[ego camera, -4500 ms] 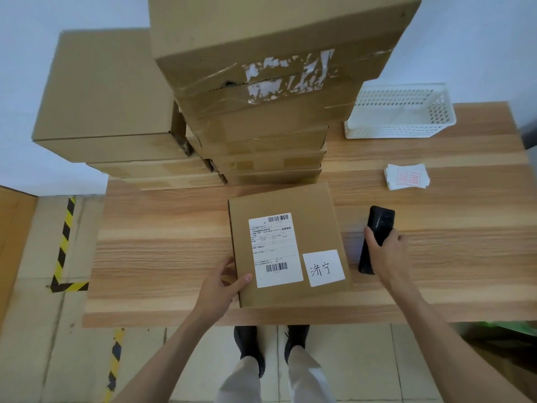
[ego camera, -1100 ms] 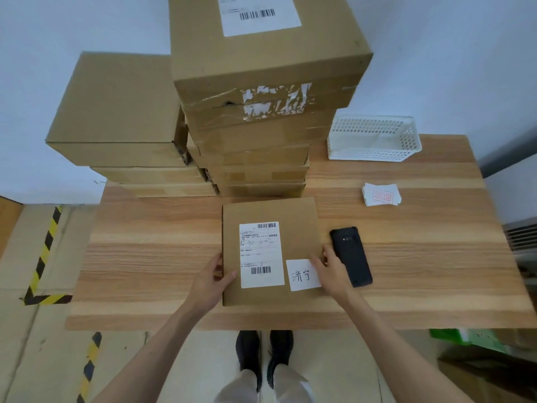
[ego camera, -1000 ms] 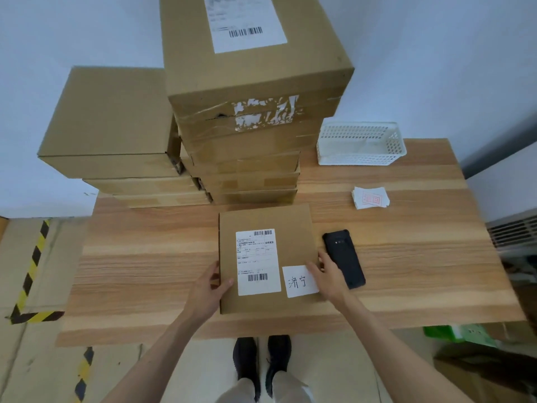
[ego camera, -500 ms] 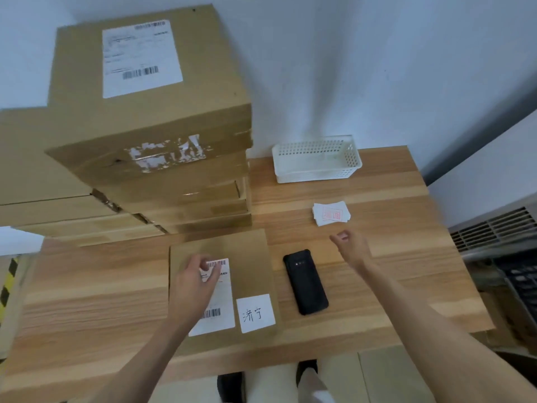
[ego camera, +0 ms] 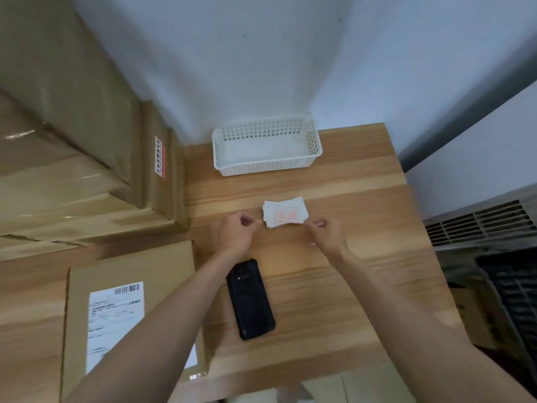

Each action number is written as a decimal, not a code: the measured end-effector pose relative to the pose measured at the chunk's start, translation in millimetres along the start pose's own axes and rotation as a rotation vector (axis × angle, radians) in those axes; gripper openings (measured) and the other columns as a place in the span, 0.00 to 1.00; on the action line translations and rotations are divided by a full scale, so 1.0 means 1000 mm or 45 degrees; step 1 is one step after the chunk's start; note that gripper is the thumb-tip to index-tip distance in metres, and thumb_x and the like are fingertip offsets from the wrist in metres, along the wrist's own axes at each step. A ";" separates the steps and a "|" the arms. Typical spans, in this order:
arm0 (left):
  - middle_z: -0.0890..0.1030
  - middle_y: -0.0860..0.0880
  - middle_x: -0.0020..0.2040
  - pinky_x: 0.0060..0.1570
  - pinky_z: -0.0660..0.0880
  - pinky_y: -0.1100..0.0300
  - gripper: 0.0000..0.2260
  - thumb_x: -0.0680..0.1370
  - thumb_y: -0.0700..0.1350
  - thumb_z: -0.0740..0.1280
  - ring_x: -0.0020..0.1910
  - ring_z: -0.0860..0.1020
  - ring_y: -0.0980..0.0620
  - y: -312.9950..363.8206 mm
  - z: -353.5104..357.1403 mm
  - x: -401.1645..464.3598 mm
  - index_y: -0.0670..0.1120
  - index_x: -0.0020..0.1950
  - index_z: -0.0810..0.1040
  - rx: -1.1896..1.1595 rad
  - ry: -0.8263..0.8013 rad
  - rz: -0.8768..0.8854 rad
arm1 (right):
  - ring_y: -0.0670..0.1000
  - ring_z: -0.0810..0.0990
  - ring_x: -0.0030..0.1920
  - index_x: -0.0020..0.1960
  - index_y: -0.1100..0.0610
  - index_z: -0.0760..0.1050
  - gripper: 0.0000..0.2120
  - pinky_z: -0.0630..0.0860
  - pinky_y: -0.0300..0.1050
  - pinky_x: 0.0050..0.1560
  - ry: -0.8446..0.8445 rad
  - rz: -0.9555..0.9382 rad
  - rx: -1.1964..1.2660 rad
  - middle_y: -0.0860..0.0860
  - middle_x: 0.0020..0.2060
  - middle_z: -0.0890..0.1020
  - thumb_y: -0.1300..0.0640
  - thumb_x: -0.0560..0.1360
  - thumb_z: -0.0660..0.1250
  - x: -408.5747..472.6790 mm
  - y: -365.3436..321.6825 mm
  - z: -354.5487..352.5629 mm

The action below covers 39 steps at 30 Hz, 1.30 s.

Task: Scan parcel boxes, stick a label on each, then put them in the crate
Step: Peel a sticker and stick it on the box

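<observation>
White label stack (ego camera: 284, 213) sits between both sets of fingertips on the table (ego camera: 334, 280), long axis left-right. Left hand (ego camera: 234, 232) curled at its left end, right hand (ego camera: 327, 234) pinching toward the right edge; actual contact can't be confirmed. Both equally near. Parcel box (ego camera: 130, 274) lies back-left of the fingers, scanner (ego camera: 250, 299) behind them.

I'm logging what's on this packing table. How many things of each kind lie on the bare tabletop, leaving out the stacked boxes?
Parcel box: 1
Black scanner: 1
White basket: 1
Label stack: 1
Total: 4
</observation>
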<state>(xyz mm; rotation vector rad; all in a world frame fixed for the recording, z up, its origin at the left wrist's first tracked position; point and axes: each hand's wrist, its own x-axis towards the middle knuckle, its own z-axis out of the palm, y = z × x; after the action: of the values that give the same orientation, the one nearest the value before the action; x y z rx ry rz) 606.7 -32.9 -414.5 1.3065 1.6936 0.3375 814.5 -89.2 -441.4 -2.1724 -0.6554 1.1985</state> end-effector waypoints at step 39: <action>0.80 0.49 0.37 0.19 0.62 0.62 0.04 0.81 0.41 0.68 0.26 0.69 0.56 0.010 -0.082 -0.142 0.43 0.52 0.83 -0.611 -0.132 -0.202 | 0.47 0.69 0.25 0.51 0.61 0.84 0.08 0.69 0.42 0.30 -0.425 -0.135 0.374 0.52 0.40 0.87 0.58 0.81 0.68 -0.167 -0.051 -0.015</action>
<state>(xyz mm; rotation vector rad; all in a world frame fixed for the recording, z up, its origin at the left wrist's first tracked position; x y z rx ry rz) 546.6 -127.0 -293.8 0.8184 1.4982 0.5346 740.1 -165.0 -301.5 -1.6931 -0.6722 1.5116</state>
